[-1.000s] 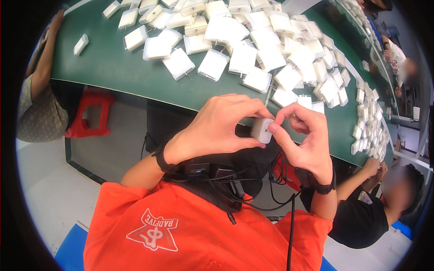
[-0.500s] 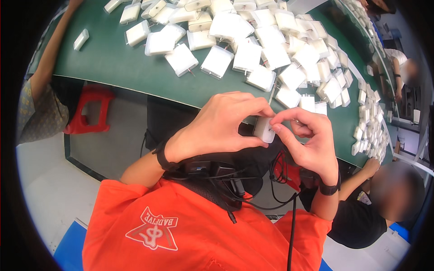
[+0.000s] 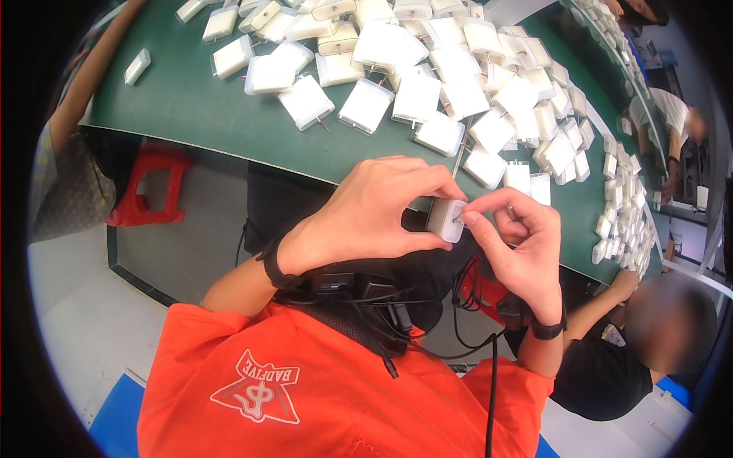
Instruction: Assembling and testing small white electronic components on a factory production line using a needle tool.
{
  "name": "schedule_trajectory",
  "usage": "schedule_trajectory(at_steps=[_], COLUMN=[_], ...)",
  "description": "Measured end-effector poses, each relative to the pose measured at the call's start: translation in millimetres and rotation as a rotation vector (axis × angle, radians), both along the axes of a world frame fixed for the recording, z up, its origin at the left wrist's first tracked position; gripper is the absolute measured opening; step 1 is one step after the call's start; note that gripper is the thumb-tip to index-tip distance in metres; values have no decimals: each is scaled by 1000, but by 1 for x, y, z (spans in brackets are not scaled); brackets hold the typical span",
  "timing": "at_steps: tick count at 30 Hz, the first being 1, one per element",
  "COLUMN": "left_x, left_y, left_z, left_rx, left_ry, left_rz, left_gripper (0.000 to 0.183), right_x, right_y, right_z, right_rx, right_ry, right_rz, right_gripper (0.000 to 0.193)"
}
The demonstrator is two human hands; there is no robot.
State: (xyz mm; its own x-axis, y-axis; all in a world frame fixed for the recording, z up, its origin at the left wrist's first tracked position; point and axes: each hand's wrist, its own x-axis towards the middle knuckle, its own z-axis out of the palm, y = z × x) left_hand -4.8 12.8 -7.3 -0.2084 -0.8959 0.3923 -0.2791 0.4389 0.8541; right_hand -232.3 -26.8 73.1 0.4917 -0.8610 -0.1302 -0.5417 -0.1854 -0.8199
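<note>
Just in front of the table's near edge, my left hand [image 3: 382, 206] grips a small white block [image 3: 443, 220] in a translucent casing, between thumb and forefinger. One end of the block faces right. At that end my right hand [image 3: 519, 237] is closed in a pinch, thumb and forefinger on a short thin lead that sticks out; its details are too small to read. The other fingers of the right hand are curled. Similar white blocks [image 3: 368, 104] lie beyond my hands in a heap, several with short wires or pins showing.
The heap covers much of the green table [image 3: 191, 107] and runs on to the right. A lone block [image 3: 137, 67] lies at the far left. Red stool [image 3: 156, 183] and black cables [image 3: 427, 347] are below table height. Co-workers sit at left and right; another person's hand [image 3: 628, 284] is near the right-hand pile.
My right hand has shifted slightly, its fingertips staying at the block's end. The block has turned a little in my left hand, showing more of its side. A co-worker at far right has moved.
</note>
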Motion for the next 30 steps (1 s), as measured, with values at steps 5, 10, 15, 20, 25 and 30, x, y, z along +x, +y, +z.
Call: schedule_trajectory(at_steps=[5, 10, 15, 20, 25, 30], left_x=[1, 0, 0, 0, 0, 3], left_y=[1, 1, 1, 0, 0, 1], left_z=[0, -2, 0, -2, -1, 3], left_rx=[-6, -34, -42, -36, -38, -24], left_ry=[-16, -26, -27, -26, -35, -61], left_rz=[3, 16, 20, 4, 10, -11], left_gripper=[46, 46, 47, 49, 50, 52], right_x=[5, 8, 11, 6, 6, -2], right_y=[0, -1, -7, -10, -9, -10], right_z=[-4, -4, -2, -3, 0, 1], right_rx=[-195, -162, -109, -14, 28, 112], right_ry=[-13, -31, -31, -41, -23, -88], right_rz=[24, 44, 82, 69, 47, 24], right_gripper=[13, 13, 12, 11, 11, 13])
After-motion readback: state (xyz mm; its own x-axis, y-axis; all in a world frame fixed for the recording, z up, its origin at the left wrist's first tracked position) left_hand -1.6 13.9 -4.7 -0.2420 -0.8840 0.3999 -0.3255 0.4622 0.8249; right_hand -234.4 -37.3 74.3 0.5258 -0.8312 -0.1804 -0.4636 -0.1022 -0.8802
